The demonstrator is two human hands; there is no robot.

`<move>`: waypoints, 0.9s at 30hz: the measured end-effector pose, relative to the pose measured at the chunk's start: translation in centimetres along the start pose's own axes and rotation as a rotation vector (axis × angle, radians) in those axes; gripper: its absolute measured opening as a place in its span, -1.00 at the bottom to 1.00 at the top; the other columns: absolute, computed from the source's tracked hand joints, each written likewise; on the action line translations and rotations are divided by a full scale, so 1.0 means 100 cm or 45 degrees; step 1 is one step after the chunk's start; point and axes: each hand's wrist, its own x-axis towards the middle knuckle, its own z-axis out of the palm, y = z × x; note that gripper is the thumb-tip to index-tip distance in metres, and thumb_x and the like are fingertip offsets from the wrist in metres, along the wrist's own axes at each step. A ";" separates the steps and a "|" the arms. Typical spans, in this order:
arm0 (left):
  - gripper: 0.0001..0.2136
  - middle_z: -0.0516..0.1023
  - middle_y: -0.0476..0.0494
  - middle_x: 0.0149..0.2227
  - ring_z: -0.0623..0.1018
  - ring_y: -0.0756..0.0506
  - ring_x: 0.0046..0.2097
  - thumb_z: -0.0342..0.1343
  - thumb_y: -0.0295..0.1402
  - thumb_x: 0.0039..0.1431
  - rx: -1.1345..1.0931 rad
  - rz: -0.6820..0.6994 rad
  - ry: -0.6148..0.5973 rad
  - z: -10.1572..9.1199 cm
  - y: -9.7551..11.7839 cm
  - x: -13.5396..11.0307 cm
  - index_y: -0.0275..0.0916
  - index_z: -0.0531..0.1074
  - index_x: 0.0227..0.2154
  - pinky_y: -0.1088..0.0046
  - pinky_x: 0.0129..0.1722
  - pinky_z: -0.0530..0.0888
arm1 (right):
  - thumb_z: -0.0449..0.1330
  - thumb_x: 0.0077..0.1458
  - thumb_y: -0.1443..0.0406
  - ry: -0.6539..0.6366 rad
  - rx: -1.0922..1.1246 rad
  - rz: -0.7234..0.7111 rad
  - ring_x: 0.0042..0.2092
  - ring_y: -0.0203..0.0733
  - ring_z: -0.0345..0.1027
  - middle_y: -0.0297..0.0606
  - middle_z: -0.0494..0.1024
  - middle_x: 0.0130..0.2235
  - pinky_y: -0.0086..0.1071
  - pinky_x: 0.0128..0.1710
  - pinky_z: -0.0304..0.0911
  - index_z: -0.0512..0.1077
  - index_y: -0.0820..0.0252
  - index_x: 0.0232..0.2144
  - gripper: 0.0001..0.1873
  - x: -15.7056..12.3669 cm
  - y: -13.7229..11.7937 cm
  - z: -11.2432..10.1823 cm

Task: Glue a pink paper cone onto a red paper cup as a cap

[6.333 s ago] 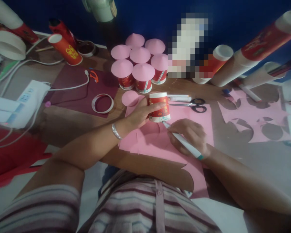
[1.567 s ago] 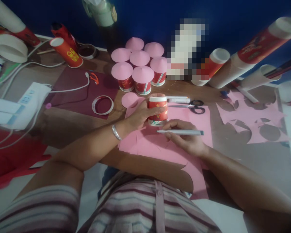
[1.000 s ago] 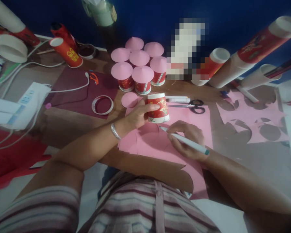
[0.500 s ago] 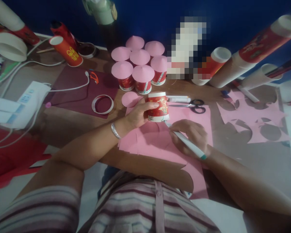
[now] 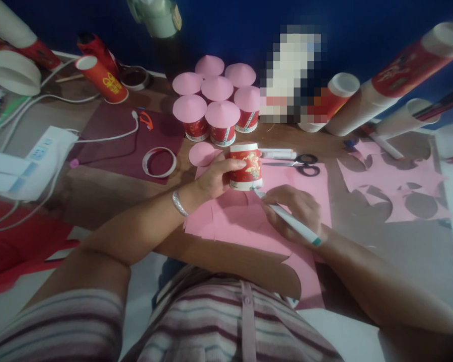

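My left hand [image 5: 215, 177] is closed round a red paper cup [image 5: 246, 168] that stands upside down on a pink paper sheet [image 5: 245, 221]. My right hand [image 5: 295, 211] grips a white pen [image 5: 291, 225], and the pen's tip touches the sheet at the cup's lower right rim. A cut pink paper disc [image 5: 201, 154] lies just left of the cup.
Behind the cup stand several red cups with pink cone lids [image 5: 216, 105]. Scissors [image 5: 304, 164] and a white marker [image 5: 277, 153] lie to its right. A tape ring [image 5: 159, 162], cables and a white power strip [image 5: 41, 156] are at left. Pink offcuts [image 5: 392, 183] and cup stacks [image 5: 396, 75] are at right.
The pen lay level in my right hand away from the cup, then swung down until its tip met the cup's rim. My left hand tilted the cup and set it flat again.
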 end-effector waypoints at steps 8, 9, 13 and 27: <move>-0.55 0.69 -0.25 -0.13 0.68 -0.26 -0.02 0.26 -0.25 0.09 -0.005 -0.014 -0.017 -0.002 -0.003 0.000 -0.27 0.53 0.05 0.23 -0.05 0.62 | 0.24 0.31 0.37 -0.028 -0.008 0.018 -0.33 -0.24 0.60 -0.28 0.65 -0.34 -0.41 -0.34 0.52 0.45 0.12 -0.17 -0.93 0.001 0.000 -0.001; -0.55 0.69 -0.24 -0.13 0.68 -0.26 -0.03 0.26 -0.25 0.09 0.000 -0.020 -0.017 -0.003 -0.003 0.000 -0.27 0.53 0.05 0.22 -0.06 0.62 | 0.24 0.30 0.37 -0.029 -0.007 0.021 -0.33 -0.24 0.60 -0.29 0.65 -0.34 -0.41 -0.34 0.52 0.45 0.12 -0.17 -0.93 0.001 0.000 -0.001; -0.54 0.70 -0.24 -0.13 0.68 -0.26 -0.03 0.27 -0.24 0.07 0.006 -0.025 -0.007 -0.003 -0.003 0.000 -0.26 0.53 0.06 0.22 -0.05 0.62 | 0.25 0.30 0.37 -0.030 -0.010 0.037 -0.33 -0.25 0.59 -0.29 0.64 -0.34 -0.42 -0.31 0.52 0.44 0.14 -0.18 -0.93 0.001 0.000 -0.001; -0.61 0.70 -0.23 -0.17 0.69 -0.25 -0.06 0.28 -0.25 0.08 0.008 -0.001 0.017 -0.002 -0.002 0.000 -0.29 0.56 -0.04 0.24 -0.07 0.62 | 0.21 0.34 0.34 0.000 -0.101 0.063 -0.32 -0.23 0.61 -0.27 0.67 -0.31 -0.40 -0.33 0.52 0.44 0.11 -0.17 -0.97 -0.001 0.004 -0.001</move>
